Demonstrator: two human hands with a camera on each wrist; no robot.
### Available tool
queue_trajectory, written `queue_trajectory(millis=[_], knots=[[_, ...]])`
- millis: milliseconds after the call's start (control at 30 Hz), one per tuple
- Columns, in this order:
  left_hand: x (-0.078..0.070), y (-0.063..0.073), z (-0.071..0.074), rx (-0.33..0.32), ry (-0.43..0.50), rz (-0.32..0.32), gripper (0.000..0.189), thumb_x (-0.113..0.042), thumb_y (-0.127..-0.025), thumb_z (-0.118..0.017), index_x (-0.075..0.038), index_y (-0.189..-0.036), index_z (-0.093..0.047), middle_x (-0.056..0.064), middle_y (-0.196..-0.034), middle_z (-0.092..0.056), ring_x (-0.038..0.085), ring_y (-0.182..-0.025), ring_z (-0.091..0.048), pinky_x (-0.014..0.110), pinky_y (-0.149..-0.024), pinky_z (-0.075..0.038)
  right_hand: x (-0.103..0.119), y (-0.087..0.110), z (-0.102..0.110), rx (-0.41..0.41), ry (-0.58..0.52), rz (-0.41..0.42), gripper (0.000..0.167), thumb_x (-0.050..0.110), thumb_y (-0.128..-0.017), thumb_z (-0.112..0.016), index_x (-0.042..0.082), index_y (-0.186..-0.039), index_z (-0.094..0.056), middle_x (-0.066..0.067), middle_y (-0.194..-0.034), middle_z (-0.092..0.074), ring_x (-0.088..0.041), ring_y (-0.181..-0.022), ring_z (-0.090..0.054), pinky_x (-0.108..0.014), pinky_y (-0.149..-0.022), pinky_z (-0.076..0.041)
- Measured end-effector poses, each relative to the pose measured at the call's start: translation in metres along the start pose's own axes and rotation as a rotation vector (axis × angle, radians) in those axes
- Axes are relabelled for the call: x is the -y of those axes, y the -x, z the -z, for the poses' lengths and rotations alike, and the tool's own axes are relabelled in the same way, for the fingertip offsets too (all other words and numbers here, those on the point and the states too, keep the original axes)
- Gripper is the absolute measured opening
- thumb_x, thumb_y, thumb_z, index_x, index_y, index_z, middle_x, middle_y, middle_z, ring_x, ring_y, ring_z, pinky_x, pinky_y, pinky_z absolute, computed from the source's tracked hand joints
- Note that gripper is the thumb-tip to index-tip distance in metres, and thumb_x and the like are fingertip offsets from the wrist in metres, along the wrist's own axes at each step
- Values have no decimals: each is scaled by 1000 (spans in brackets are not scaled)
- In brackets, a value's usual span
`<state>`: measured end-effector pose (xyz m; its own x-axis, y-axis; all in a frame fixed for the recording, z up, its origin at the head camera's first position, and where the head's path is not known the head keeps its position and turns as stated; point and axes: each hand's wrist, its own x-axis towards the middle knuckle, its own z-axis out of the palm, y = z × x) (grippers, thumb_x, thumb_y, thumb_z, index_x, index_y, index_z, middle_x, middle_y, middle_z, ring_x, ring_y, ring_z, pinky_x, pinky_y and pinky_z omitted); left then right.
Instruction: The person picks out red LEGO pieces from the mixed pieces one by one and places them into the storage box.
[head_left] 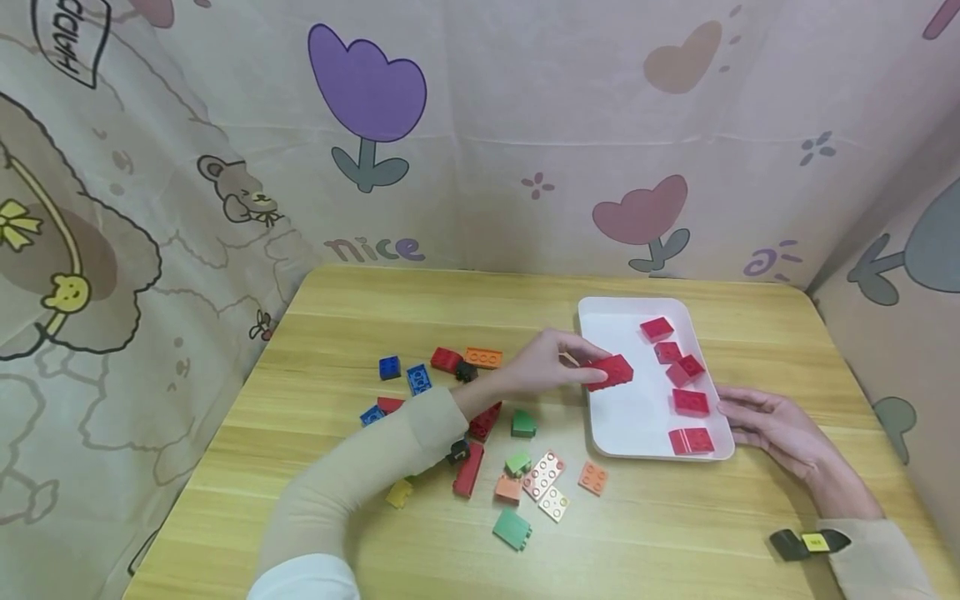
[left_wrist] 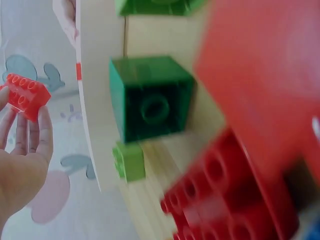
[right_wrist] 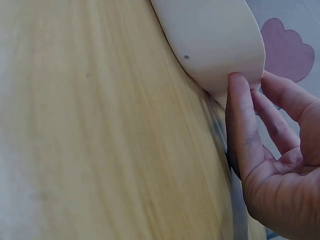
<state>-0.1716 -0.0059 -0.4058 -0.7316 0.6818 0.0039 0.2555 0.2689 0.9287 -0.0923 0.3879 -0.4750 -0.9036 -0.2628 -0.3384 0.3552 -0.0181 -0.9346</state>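
Observation:
My left hand (head_left: 546, 363) holds a red building brick (head_left: 612, 372) over the left side of a white tray (head_left: 626, 425), thumb on the near side. The left wrist view shows the studs of this red brick (left_wrist: 25, 95) and the fingers curled beneath it. Inside the tray, along its right side, lie several red bricks (head_left: 690, 402). My right hand (head_left: 776, 425) is at the tray's right wall, its extended fingertips touching the outside. The right wrist view shows the fingers of the right hand (right_wrist: 280, 145) against the tray's wall (right_wrist: 215, 40).
Left of the tray, loose bricks are scattered: blue (head_left: 389, 367), orange (head_left: 483, 358), green (head_left: 512, 529) and yellow (head_left: 400, 493) among them. Several red ones (head_left: 468, 471) lie partly under the left forearm. A printed curtain (head_left: 487, 208) hangs behind the wooden table (head_left: 637, 533).

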Motion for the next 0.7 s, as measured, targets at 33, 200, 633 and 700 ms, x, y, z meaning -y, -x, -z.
queue_trajectory(millis=[33,200,633,700], knots=[[-1,-1,-4,8,7,0,34,-20,-94,-82,-11,-126,-77,7,-123,-79,6,-98,-70,21,-87,-62,0,0,0,-4,3,-4,36,4,-107,-58,33,-118,-78,20,-115,-77,-3,-102,-76,-27,-83,-65],[-4,-7,-21,61,19,-7,34,-17,-92,-83,-7,-124,-78,9,-115,-80,4,-87,-72,20,-82,-63,0,0,0,-12,5,-6,35,5,-106,-59,32,-118,-78,21,-115,-77,-2,-102,-76,-27,-83,-65],[-14,-18,-49,122,-12,52,32,-21,-92,-83,-11,-123,-79,-3,-104,-82,-2,-86,-72,17,-81,-61,1,1,-1,-4,2,-1,36,4,-107,-58,30,-119,-79,20,-116,-77,-3,-102,-75,-27,-83,-65],[-14,-20,-52,139,-26,61,32,-22,-93,-83,-12,-123,-79,-6,-103,-82,-3,-87,-71,16,-81,-60,2,0,-1,-8,13,-6,35,4,-107,-58,30,-120,-78,21,-116,-77,-2,-102,-75,-27,-83,-65]])
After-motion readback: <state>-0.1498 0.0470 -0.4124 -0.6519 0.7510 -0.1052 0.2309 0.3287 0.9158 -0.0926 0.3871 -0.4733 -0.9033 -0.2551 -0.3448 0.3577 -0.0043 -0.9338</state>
